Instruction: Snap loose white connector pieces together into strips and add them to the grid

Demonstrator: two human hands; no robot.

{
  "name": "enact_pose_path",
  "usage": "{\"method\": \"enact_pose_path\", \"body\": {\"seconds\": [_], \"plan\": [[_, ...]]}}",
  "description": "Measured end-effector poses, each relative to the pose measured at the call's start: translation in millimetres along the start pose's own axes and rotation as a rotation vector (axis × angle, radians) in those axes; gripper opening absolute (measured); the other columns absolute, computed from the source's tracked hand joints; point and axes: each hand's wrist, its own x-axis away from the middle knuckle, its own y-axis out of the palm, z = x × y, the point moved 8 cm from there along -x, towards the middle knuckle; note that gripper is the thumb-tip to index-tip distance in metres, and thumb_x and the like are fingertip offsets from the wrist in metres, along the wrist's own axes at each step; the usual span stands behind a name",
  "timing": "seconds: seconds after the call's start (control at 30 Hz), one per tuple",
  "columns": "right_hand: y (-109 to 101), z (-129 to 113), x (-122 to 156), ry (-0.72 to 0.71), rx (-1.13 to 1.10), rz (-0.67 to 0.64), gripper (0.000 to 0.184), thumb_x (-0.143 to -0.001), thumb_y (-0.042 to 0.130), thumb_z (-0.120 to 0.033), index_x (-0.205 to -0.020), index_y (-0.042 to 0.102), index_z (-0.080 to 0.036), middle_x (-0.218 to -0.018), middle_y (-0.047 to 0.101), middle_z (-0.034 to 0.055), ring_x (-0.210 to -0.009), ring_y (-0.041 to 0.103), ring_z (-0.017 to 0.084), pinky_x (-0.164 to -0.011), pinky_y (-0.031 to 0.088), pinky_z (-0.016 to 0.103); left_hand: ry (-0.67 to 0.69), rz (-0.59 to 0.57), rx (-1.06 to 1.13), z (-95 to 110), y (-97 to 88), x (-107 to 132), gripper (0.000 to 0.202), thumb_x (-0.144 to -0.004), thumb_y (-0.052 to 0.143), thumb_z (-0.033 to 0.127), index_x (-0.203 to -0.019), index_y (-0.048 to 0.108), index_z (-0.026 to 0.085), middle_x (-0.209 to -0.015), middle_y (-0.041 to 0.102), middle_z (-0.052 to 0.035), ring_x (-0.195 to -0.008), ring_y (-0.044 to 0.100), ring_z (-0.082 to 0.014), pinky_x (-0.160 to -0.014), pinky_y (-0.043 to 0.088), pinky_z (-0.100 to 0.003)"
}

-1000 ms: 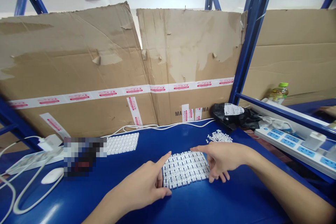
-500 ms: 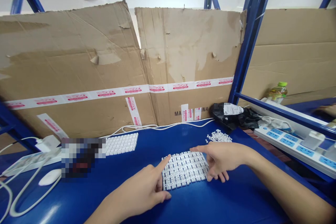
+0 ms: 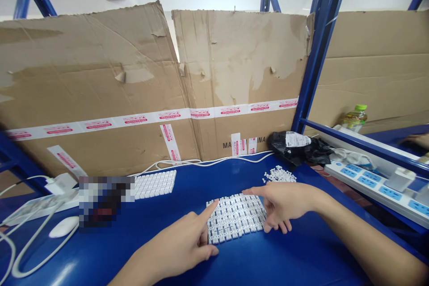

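Small white plastic pieces stand side by side in rows, forming a flat rectangular grid [image 3: 236, 219] on the blue tabletop. My left hand [image 3: 182, 241] is at the grid's left side, its index finger stretched onto the upper left corner and its thumb spread near the lower left corner. Along the right side is my right hand [image 3: 286, 203], index finger extended over the top right edge and thumb down by the right edge. The other fingers of both hands are loosely bent. Behind the right hand lies a loose pile of white pieces [image 3: 279, 173], partly hidden by it.
Further left sits another white array [image 3: 156, 184] in rows, beside a blurred-out patch. A white mouse [image 3: 63, 227] and cables lie at the left. A black plastic bag [image 3: 284, 148], a power strip [image 3: 367, 181] and a bottle [image 3: 355, 118] are at the right. Cardboard [image 3: 234, 67] stands behind.
Almost nothing differs. My left index finger has shifted very slightly at the grid's upper left corner; my right hand stays in place.
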Motion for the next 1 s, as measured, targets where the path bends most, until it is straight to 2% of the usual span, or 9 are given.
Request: {"method": "enact_pose_path", "body": {"seconds": [0.17, 0.33, 0.43, 0.53, 0.7, 0.9, 1.0], "plan": [[1, 1, -1, 0.0, 0.035, 0.008, 0.099, -0.083, 0.074, -0.018, -0.166, 0.023, -0.03, -0.086, 0.081, 0.0022, -0.054, 0.073, 0.017, -0.042, 0.053, 0.017, -0.001, 0.028, -0.011, -3, -0.1, -4, 0.093, -0.093, 0.066, 0.043, -0.169, 0.015, 0.026, -0.098, 0.075, -0.0028, -0.092, 0.061, -0.0247, -0.076, 0.043, -0.033], [3, 3, -3, 0.0, -0.001, -0.015, 0.1, -0.083, 0.074, -0.016, -0.167, 0.022, -0.028, -0.089, 0.081, 0.0039, -0.055, 0.074, 0.017, -0.044, 0.054, 0.018, 0.017, 0.052, -0.006, -1, -2.5, -5, 0.088, -0.095, 0.062, 0.038, -0.169, 0.017, 0.023, -0.095, 0.076, -0.0021, -0.094, 0.061, -0.0246, -0.079, 0.043, -0.032], [-1, 4, -5, -0.006, -0.003, 0.022, 0.099, -0.083, 0.074, -0.015, -0.167, 0.022, -0.029, -0.091, 0.081, 0.004, -0.055, 0.074, 0.017, -0.045, 0.055, 0.018, 0.018, 0.066, -0.009, -2, -3.2, -5, 0.087, -0.095, 0.062, 0.038, -0.169, 0.017, 0.023, -0.096, 0.076, -0.0025, -0.094, 0.063, -0.0249, -0.078, 0.044, -0.032], [-5, 5, -8, -0.009, 0.001, 0.062, 0.102, -0.083, 0.075, -0.016, -0.168, 0.02, -0.027, -0.089, 0.081, 0.0045, -0.055, 0.073, 0.016, -0.047, 0.056, 0.019, 0.022, 0.098, -0.026, -5, -5.3, -8, 0.086, -0.095, 0.062, 0.039, -0.169, 0.018, 0.023, -0.096, 0.076, -0.003, -0.093, 0.063, -0.0255, -0.077, 0.044, -0.032], [-9, 5, -10, -0.023, 0.013, 0.088, 0.102, -0.083, 0.079, -0.024, -0.167, 0.022, -0.023, -0.082, 0.08, 0.0039, -0.056, 0.073, 0.017, -0.051, 0.056, 0.02, 0.039, 0.148, -0.041, -8, -10.9, -15, 0.086, -0.096, 0.059, 0.038, -0.169, 0.016, 0.023, -0.09, 0.075, -0.0012, -0.079, 0.065, -0.022, -0.072, 0.044, -0.031], [-23, 2, -16, -0.002, 0.054, 0.188, 0.097, -0.082, 0.079, -0.023, -0.165, 0.029, -0.019, -0.08, 0.079, 0.0043, -0.056, 0.072, 0.018, -0.051, 0.055, 0.021, 0.047, 0.212, -0.098, -11, -20.0, -26, 0.087, -0.097, 0.057, 0.04, -0.169, 0.015, 0.019, -0.084, 0.075, -0.0018, -0.076, 0.067, -0.023, -0.067, 0.044, -0.031], [-31, 4, -24, -0.018, 0.035, 0.206, 0.098, -0.082, 0.08, -0.023, -0.166, 0.028, -0.018, -0.081, 0.079, 0.0042, -0.057, 0.072, 0.017, -0.051, 0.055, 0.022, 0.06, 0.25, -0.148, -12, -27.2, -33, 0.085, -0.097, 0.056, 0.04, -0.169, 0.015, 0.019, -0.082, 0.076, -0.0019, -0.075, 0.068, -0.024, -0.066, 0.045, -0.032]]}}
